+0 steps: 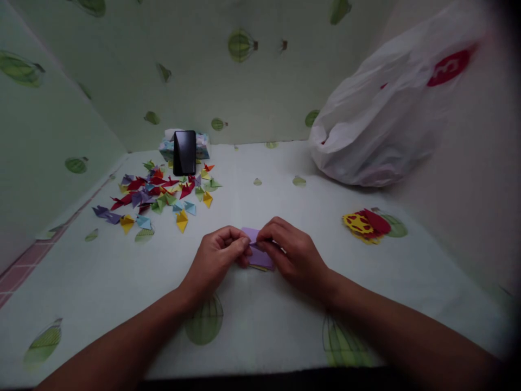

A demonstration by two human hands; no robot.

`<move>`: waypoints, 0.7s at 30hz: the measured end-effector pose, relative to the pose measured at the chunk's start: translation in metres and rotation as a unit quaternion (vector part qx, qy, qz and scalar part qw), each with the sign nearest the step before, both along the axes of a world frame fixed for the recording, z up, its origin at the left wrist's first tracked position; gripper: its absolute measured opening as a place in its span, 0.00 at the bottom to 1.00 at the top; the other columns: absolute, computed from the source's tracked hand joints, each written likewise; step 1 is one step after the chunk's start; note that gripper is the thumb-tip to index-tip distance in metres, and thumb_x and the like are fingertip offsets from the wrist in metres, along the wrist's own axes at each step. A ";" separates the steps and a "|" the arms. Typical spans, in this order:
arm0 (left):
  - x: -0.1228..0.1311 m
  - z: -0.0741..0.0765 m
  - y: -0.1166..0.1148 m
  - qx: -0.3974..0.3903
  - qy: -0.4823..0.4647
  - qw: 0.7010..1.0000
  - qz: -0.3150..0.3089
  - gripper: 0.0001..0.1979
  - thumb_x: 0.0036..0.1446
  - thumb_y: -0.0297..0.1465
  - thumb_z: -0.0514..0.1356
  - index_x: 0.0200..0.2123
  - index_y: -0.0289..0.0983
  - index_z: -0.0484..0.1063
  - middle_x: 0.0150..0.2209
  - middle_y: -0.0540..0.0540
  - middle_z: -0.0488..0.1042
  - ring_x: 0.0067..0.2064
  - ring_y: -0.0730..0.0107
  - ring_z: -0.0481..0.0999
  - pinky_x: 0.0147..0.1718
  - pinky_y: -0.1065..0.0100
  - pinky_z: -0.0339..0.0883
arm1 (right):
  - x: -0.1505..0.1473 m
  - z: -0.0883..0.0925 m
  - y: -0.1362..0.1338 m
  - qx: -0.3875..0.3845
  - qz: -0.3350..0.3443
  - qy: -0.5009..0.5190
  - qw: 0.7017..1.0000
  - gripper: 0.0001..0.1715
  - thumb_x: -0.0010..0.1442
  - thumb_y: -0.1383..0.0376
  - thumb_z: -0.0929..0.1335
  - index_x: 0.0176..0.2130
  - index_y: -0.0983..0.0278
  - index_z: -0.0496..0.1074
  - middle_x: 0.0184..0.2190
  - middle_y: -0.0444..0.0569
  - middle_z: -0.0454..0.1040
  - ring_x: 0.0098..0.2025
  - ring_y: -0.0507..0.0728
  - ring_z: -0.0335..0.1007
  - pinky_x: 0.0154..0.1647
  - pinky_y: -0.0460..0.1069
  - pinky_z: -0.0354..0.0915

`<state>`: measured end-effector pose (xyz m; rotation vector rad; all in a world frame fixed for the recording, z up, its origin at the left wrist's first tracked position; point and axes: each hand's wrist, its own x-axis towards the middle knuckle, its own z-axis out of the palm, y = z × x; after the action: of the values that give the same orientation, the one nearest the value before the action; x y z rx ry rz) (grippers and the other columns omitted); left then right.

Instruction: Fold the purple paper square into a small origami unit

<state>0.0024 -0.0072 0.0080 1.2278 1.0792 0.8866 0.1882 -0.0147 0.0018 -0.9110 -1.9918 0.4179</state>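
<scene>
My left hand (223,251) and my right hand (293,253) meet at the middle of the table, fingertips nearly touching. Both pinch a small folded piece of purple paper (254,244) between thumb and fingers; its shape is mostly hidden. Right under the fingers lies a stack of purple paper squares (262,259), with a yellow edge showing at its near side. To the left of my left hand, many folded paper cranes (158,196) in red, purple, green, yellow, orange and blue are heaped loosely.
Behind the cranes, a black phone (184,153) leans upright against a patterned tissue box (202,145). A large white plastic bag (378,119) stands at the back right. Yellow and red paper cutouts (366,224) lie on the right. Walls border the back and sides.
</scene>
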 end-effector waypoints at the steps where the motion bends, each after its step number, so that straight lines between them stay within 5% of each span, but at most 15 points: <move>1: 0.000 0.000 0.000 0.005 -0.002 1.000 0.005 0.09 0.58 0.34 0.63 0.31 0.34 0.74 0.25 0.50 0.75 0.25 0.75 0.72 0.29 0.71 0.66 | 0.000 0.000 0.000 -0.015 -0.001 0.009 1.000 0.08 0.65 0.73 0.64 0.34 0.64 0.68 0.31 0.47 0.70 0.33 0.53 0.66 0.35 0.48 0.63; 6: 0.001 0.001 -0.001 0.031 -0.029 0.999 0.021 0.07 0.59 0.35 0.63 0.37 0.36 0.75 0.28 0.51 0.75 0.28 0.74 0.74 0.31 0.71 0.69 | 0.000 0.000 0.001 -0.130 -0.020 0.088 0.987 0.06 0.62 0.73 0.66 0.32 0.64 0.69 0.29 0.45 0.70 0.31 0.52 0.65 0.34 0.48 0.62; 11: 0.003 0.002 -0.001 0.034 -0.031 0.999 0.007 0.10 0.55 0.33 0.67 0.40 0.36 0.76 0.28 0.51 0.76 0.30 0.73 0.76 0.32 0.71 0.71 | -0.001 -0.002 0.003 -0.288 0.008 0.202 0.936 0.04 0.61 0.67 0.68 0.33 0.64 0.69 0.28 0.43 0.70 0.28 0.50 0.66 0.30 0.46 0.63; 21: 0.003 0.001 0.000 0.041 0.020 0.999 0.003 0.09 0.57 0.34 0.65 0.29 0.34 0.73 0.23 0.51 0.73 0.27 0.74 0.70 0.29 0.71 0.65 | -0.005 -0.002 0.001 -0.318 0.019 0.207 0.925 0.05 0.59 0.65 0.68 0.32 0.64 0.69 0.25 0.41 0.68 0.27 0.50 0.63 0.28 0.46 0.60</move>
<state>0.0051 -0.0070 0.0090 1.3155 1.0880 0.9215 0.1831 -0.0137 0.0001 -1.0602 -1.4921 1.2223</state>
